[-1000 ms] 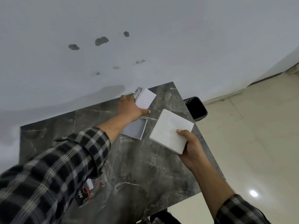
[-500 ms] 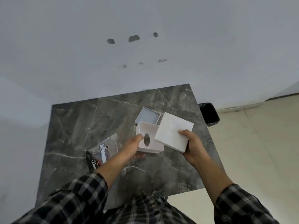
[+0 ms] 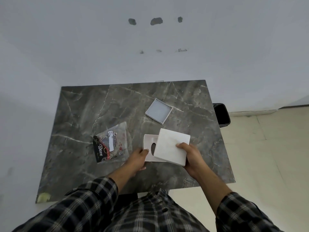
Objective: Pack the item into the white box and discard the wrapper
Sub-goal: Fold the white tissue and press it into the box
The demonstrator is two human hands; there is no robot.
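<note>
Head view: left hand [image 3: 139, 155] holds the white box [image 3: 149, 146] on the desk [image 3: 80, 111]; right hand [image 3: 190, 154] holds the lid [image 3: 170, 144] half over it; I think the bag [image 3: 111, 142] beside it gets opened next.

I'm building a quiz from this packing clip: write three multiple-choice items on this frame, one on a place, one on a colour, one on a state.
1. Where is the Dove wrapper?
A. left of the white box
B. in the bin
C. on the floor

2. What colour is the bin?
A. white
B. black
C. red

3. How is the lid?
A. fully shut on the box
B. lying alone on the table
C. held partly over the open box

Answers:
1 A, it lies on the table beside the white box.
2 B, its rim and walls are black.
3 C, the right hand holds it askew while the left hand steadies the box.
</note>
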